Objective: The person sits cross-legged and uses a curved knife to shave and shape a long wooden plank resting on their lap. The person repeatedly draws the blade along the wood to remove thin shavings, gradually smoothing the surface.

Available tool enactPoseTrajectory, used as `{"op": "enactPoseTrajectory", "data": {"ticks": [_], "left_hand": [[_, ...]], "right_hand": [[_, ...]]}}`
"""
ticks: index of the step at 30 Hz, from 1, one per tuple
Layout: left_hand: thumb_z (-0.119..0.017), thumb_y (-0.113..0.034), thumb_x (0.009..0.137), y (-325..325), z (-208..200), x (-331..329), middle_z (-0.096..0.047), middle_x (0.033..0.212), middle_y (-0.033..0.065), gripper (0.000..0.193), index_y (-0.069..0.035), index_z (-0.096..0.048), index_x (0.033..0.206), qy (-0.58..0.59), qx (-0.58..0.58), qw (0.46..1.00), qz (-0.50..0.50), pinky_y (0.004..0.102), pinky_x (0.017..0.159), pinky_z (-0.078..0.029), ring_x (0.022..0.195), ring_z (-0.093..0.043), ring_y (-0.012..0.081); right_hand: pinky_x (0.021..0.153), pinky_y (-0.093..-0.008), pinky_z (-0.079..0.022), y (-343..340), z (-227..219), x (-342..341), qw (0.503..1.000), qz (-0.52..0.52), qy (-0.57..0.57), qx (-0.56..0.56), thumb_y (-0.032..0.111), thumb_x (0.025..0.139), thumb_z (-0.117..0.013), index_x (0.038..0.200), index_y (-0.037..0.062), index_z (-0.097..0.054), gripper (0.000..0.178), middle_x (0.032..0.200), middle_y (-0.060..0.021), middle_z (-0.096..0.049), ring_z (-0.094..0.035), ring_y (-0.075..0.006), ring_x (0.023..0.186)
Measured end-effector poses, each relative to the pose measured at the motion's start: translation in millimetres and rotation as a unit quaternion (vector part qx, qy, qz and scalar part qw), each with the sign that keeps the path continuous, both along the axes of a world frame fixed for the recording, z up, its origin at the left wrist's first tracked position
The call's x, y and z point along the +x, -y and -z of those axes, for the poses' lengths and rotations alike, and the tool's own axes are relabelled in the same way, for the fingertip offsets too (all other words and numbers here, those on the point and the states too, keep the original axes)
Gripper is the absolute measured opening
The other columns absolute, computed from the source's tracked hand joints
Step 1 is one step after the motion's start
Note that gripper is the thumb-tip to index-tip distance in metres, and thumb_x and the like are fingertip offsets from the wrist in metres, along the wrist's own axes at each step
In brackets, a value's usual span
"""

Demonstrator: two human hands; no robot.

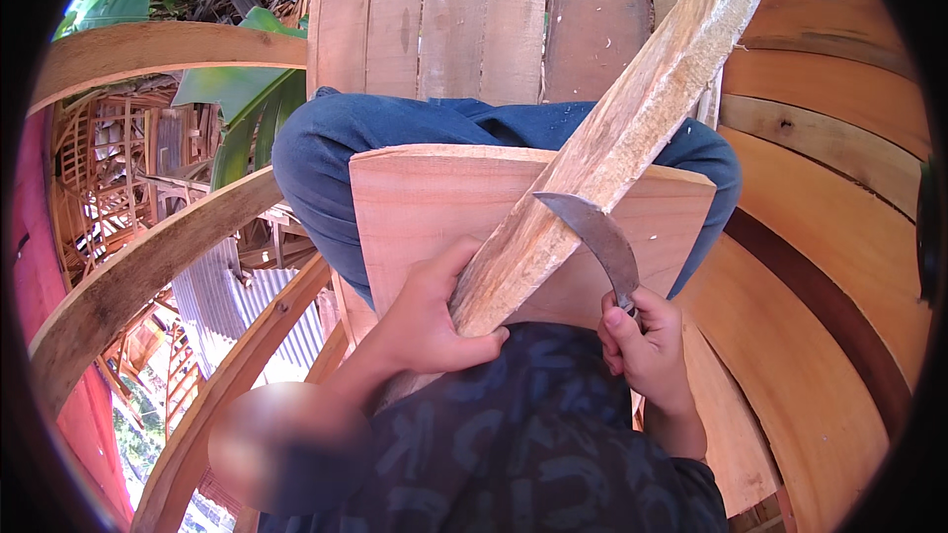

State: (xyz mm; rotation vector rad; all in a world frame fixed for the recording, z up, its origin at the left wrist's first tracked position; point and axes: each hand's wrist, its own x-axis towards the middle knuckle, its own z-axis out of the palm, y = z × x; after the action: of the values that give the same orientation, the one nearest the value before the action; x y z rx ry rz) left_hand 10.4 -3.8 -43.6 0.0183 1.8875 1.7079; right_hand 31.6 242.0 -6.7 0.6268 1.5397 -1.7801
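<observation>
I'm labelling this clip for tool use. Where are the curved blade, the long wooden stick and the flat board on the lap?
curved blade (597, 232), head view, middle of the metal.
long wooden stick (602, 153), head view, mid-length on its pale face.
flat board (425, 207), head view, bare left part.

Pale tan wooden stick (612, 153); dull grey curved blade (597, 237); blue trousers (395, 133); dark patterned shirt (533, 434).

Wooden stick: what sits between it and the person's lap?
In the head view, a flat wooden board lies across the blue-trousered legs, under the wooden stick.
</observation>
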Motion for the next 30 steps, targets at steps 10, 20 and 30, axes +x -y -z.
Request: {"op": "enactPoseTrajectory", "data": {"ticks": [10,20,30], "left_hand": [[-0.073,-0.016,0.061,5.0,-3.0,-2.9,-0.06,0.09,0.0134,0.058,0.0,-0.052,0.112,0.017,-0.006,1.0,0.014,0.0309,0.078,-0.045,0.085,-0.059,0.0215],[-0.073,-0.016,0.061,0.8,0.1,-2.3,-0.059,0.089,0.0132,0.056,0.0,-0.052,0.11,0.018,0.022,1.0,0.005,0.0314,0.077,-0.045,0.085,-0.059,0.021],[-0.072,-0.015,0.06,2.4,0.5,-0.3,-0.06,0.09,0.0145,0.058,0.001,-0.052,0.112,0.002,0.009,1.0,0.003,0.0315,0.077,-0.045,0.086,-0.06,0.0219]], "right_hand": [[0.035,-0.0195,-0.031,-38.5,-20.4,-18.0,0.959,0.154,-0.229,0.069,0.03,0.098,-0.049,0.08,0.0066,-0.041,0.031,0.055,0.0022,-0.036,-0.037,-0.0061,0.04],[0.041,-0.0191,-0.033,1.5,11.5,14.1,0.98,-0.059,-0.13,0.137,0.021,0.093,-0.059,0.086,0.0027,-0.053,0.02,0.061,0.0019,-0.051,-0.042,-0.0037,0.045],[0.036,-0.0209,-0.032,-32.3,-16.7,-6.4,0.996,0.022,-0.091,0.001,0.023,0.096,-0.054,0.08,0.0055,-0.048,0.024,0.054,0.0028,-0.043,-0.04,-0.0044,0.039]]}}
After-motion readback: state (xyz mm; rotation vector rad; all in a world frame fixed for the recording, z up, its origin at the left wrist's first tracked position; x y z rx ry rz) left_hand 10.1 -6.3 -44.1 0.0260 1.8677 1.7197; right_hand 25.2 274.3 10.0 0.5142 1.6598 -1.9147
